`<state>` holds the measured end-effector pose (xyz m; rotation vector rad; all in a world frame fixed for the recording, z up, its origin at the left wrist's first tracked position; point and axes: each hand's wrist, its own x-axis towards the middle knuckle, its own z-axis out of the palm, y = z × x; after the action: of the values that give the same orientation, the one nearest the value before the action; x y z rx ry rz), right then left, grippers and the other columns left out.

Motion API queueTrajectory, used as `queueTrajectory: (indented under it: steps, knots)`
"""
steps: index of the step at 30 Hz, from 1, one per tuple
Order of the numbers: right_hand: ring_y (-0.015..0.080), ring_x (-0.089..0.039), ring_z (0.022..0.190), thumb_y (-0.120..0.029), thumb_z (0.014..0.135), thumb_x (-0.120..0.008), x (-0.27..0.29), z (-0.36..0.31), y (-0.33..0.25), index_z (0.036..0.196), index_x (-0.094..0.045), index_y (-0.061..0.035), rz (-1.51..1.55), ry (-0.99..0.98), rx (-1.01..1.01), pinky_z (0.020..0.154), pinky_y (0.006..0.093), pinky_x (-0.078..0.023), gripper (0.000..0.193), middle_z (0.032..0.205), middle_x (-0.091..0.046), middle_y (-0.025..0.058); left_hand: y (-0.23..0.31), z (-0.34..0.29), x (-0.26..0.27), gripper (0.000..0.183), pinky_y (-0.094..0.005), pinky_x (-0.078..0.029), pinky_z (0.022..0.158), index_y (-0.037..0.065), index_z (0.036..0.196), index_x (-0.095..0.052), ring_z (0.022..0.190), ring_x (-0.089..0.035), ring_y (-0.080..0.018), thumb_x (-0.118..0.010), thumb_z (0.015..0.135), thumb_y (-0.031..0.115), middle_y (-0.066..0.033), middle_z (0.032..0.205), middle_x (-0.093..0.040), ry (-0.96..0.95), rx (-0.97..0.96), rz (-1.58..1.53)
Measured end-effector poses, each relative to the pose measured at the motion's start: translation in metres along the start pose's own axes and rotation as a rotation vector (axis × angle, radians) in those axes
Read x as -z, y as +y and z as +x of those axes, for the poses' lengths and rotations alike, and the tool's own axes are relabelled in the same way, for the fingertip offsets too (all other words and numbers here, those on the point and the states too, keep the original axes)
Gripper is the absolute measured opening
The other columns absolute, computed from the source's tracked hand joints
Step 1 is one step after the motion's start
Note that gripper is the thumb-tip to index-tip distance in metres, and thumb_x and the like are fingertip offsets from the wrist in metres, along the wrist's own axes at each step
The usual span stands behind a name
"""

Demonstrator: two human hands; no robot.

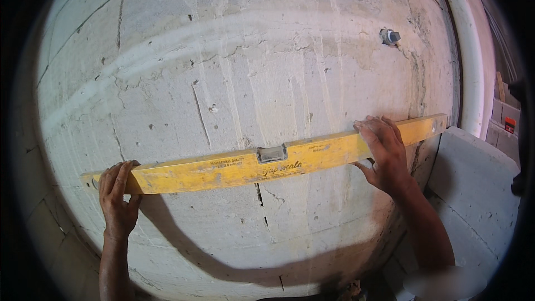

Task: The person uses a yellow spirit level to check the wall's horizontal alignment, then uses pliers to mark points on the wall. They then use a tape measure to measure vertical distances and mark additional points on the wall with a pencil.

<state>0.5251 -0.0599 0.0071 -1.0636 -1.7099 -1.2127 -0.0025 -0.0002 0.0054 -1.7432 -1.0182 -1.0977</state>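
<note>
A long yellow spirit level [234, 170] lies across the block wall [267, 89], its right end slightly higher in the picture than its left. Near the left end, my left hand [118, 195] grips it with fingers over the top edge and the thumb below. My right hand [384, 153] is closed round the level toward its right end, fingers on the top edge and thumb underneath. Between the hands sits the level's vial window [271, 154]; the bubble is too small to make out.
A grey pipe stub [392, 37] juts from the wall at upper right. Pale blocks [473, 189] form a low wall at right, meeting this wall near the level's right end. Behind them stand a white vertical column [473, 50] and a small red-orange object [509, 125].
</note>
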Motion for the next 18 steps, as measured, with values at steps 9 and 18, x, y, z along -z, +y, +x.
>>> queueTrajectory:
  steps: [9,18]
  knots:
    - [0.0325,-0.055,0.122,-0.013,0.063,-0.089,0.0,-0.0005,-0.0014,0.13,-0.059,-0.0051,-0.005,-0.008,-0.026,0.11,0.0482,-0.038,0.074,0.123,-0.059,0.0147,-0.0009,0.0005,0.0001,0.081,-0.047,-0.045,0.105,0.008,0.133,-0.058,0.122,-0.056,-0.0346,-0.082,0.058,-0.009,-0.0124,0.128,-0.062,-0.006,-0.003,-0.017]
    - [0.0317,-0.056,0.121,-0.015,0.063,-0.088,-0.0001,-0.0009,-0.0006,0.13,-0.059,-0.0052,-0.005,-0.001,-0.013,0.111,0.0488,-0.038,0.074,0.122,-0.06,0.0152,0.0017,0.0013,-0.0019,0.078,-0.0458,-0.044,0.106,0.008,0.132,-0.059,0.121,-0.057,-0.0318,-0.081,0.059,-0.01,-0.0096,0.126,-0.064,0.017,0.01,-0.034]
